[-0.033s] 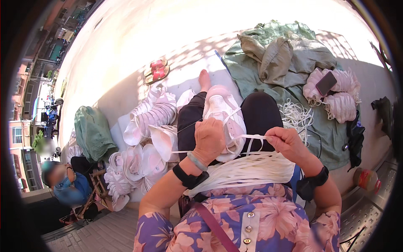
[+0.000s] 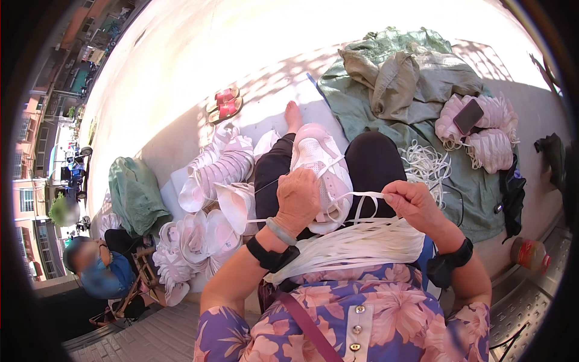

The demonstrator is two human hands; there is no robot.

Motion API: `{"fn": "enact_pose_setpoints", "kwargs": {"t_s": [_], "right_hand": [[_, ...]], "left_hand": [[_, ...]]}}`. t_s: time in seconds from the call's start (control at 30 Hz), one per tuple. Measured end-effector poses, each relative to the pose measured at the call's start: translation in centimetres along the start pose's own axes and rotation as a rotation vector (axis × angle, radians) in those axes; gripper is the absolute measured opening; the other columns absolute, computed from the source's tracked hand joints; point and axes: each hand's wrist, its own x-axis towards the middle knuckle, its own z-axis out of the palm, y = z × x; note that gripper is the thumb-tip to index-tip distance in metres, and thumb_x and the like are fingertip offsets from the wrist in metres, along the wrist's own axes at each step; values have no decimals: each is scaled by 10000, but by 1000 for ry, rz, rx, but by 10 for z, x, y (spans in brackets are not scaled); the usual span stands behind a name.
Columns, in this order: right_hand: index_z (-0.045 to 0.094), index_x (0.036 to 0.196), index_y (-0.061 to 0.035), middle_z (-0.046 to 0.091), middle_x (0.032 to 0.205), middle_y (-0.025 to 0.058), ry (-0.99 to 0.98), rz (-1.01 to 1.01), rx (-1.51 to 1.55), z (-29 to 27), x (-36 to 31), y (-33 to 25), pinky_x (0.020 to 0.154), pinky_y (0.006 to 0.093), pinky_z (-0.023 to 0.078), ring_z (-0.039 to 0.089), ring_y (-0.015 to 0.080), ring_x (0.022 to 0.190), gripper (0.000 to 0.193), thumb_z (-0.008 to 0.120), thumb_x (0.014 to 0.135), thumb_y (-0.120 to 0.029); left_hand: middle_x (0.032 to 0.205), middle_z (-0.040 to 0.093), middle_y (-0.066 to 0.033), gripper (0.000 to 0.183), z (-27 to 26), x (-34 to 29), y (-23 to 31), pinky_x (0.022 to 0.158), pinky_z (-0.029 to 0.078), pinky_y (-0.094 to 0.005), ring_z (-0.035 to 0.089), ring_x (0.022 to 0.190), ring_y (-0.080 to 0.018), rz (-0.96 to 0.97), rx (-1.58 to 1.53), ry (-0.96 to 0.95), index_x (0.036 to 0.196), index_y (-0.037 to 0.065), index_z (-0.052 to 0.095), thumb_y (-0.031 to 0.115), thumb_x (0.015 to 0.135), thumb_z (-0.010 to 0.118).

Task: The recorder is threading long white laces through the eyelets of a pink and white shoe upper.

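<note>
Nothing shifted: both hands [image 2: 298, 199] still thread flat lace [image 2: 362, 196] (white shoe [image 2: 322, 163]).

Stacked white shoes [image 2: 211, 181] crowd the lap's left side, loose laces [image 2: 425, 163] on green cloth [image 2: 476, 199] the right; pale floor [image 2: 199, 54] ahead lies open.

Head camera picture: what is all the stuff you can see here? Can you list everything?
shoe: one, white and pink, on the lap, left hand on it
lace: one, white, stretched from shoe to right hand
bundle of laces: one, white, across the lap
pile of shoes: many, white and pink, on the left
sandals: two, red, on the ground ahead
green cloth: one, spread on the right
phone: one, dark, on shoes at right
loose laces: a heap, white, on the cloth
seated person: one, blue top, lower left
left hand: gripping the shoe
right hand: pinching the lace
</note>
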Motion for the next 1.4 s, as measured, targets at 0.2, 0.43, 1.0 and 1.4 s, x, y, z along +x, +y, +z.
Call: {"fn": "enact_pose_setpoints", "kwargs": {"t_s": [0.2, 0.43, 1.0, 1.4], "right_hand": [[612, 873, -2, 504, 580, 52, -74, -72, 45, -1, -10, 5, 491, 237, 373, 434, 89, 517, 94, 586, 862, -92], [634, 870, -17, 574, 631, 130, -154, -112, -12, -4, -20, 13, 512, 286, 426, 550, 216, 518, 101, 604, 835, -106], [587, 787, -54, 567, 594, 139, -400, 0, -359, 7, -68, -13, 528, 400, 436, 578, 337, 583, 96, 560, 816, -141], [557, 833, -27, 563, 628, 102, -245, -242, -261, 28, -59, -69, 501, 328, 423, 574, 279, 568, 86, 524, 858, -103]], "left_hand": [[769, 597, -70, 178, -48, 80, -11, 532, 464, -212, 593, 610, -112, -582, -1160, -82, 907, 55, 464, 221, 967, 450], [704, 582, -68, 201, -97, 127, 13, 489, 444, -218, 513, 499, -97, -451, -1212, -122, 871, 60, 486, 236, 964, 456], [688, 596, -54, 233, -113, 80, 32, 419, 362, -149, 485, 448, -40, -336, -1244, -384, 894, 53, 500, 274, 960, 472], [713, 618, -28, 241, -115, 51, 24, 644, 430, -138, 455, 425, -16, -265, -1261, -433, 826, 63, 486, 270, 950, 486]]}}
